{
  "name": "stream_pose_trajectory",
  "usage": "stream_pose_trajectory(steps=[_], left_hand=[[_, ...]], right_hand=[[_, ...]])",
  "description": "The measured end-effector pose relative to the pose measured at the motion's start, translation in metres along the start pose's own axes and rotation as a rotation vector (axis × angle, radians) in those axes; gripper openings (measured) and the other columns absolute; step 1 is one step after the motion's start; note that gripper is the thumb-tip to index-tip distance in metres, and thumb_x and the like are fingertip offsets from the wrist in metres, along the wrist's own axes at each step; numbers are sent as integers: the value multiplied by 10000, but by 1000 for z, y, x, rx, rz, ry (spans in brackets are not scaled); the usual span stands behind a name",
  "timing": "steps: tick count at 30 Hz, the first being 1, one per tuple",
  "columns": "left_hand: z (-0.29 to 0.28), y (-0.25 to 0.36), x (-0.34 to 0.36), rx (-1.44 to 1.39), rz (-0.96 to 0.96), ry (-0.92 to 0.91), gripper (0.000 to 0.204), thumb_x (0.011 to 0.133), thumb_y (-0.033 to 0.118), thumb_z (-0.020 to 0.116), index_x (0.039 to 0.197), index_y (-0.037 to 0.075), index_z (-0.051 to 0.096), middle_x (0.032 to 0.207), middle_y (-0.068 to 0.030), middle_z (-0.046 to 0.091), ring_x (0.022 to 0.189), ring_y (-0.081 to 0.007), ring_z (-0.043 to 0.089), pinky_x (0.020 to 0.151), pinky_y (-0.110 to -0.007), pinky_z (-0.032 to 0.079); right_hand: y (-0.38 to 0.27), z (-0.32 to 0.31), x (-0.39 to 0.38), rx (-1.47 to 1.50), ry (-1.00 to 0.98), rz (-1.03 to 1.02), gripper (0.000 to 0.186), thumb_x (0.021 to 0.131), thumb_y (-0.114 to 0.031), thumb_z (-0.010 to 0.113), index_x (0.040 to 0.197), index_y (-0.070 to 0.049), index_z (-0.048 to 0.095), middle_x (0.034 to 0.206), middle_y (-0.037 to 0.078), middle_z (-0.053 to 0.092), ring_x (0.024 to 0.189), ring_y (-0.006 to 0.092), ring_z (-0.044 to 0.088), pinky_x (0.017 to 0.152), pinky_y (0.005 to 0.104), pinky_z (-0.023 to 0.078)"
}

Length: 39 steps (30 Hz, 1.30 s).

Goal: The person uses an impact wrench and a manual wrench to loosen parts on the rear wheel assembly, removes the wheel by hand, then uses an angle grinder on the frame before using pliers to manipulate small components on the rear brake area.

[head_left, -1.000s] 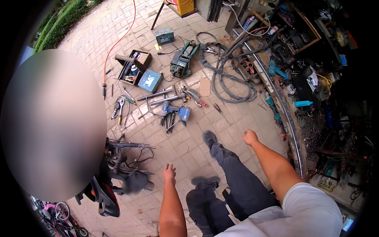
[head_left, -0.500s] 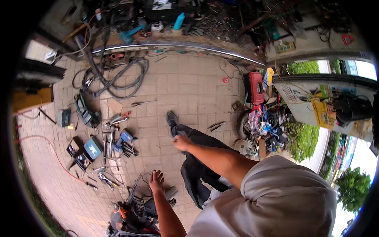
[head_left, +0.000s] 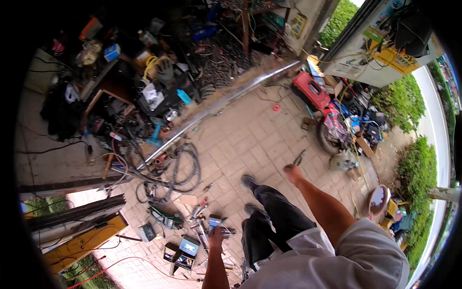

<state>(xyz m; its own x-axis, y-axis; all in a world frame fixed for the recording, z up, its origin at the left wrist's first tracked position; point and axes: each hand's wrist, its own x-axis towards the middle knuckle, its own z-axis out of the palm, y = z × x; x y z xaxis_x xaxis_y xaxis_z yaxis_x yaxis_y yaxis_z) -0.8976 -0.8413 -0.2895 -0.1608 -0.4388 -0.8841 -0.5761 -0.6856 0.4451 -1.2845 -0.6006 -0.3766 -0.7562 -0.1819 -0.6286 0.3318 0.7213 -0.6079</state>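
The left hand (head_left: 216, 237) had a blue drill (head_left: 214, 221) at twelve o'clock, the right hand (head_left: 291, 173) a dark tool (head_left: 300, 157) at one. I couldn't tell if grips were together.

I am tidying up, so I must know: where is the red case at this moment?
In the head view, the red case is in the upper right, just above the wheel and to the right of the small round red item.

Both bare, the left hand (head_left: 216, 236) and the right hand (head_left: 291, 174) hang forward, well apart.
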Motion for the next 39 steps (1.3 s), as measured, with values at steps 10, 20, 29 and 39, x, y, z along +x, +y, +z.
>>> stream_pose_trajectory(steps=[10, 20, 29, 39], left_hand=[[75, 45, 56, 354, 156, -151, 383, 847, 260, 638, 1088, -38, 652, 944, -122, 694, 848, -186, 676, 778, -302, 517], [93, 112, 39, 970, 169, -171, 443, 880, 440, 558, 1004, 27, 662, 860, -143, 683, 822, -264, 663, 743, -372, 497], [217, 209, 34, 1010, 397, -293, 419, 913, 330, 585, 1135, -23, 621, 932, -153, 691, 866, -209, 668, 775, -325, 502], [191, 238, 96, 820, -36, -404, 453, 941, 364, 549, 1246, 28, 529, 1113, -117, 642, 944, -203, 622, 771, -332, 468]], right_hand=[[332, -105, -175, 117, 211, 568, 129, 783, -95, 522, 661, -63, 545, 530, 44, 491, 394, 175, 425, 369, 365, 311], [319, -35, -141, 273, 228, 602, 112, 799, -134, 554, 766, -44, 610, 550, 33, 509, 405, 144, 426, 370, 301, 326], [195, -94, -63, 520, 232, 464, 199, 817, -154, 492, 667, -81, 600, 519, 2, 474, 455, 122, 446, 400, 276, 342], [-70, -63, 17, 821, 115, 316, 356, 869, -267, 568, 1073, 14, 646, 946, 109, 673, 815, 199, 620, 720, 346, 504]])
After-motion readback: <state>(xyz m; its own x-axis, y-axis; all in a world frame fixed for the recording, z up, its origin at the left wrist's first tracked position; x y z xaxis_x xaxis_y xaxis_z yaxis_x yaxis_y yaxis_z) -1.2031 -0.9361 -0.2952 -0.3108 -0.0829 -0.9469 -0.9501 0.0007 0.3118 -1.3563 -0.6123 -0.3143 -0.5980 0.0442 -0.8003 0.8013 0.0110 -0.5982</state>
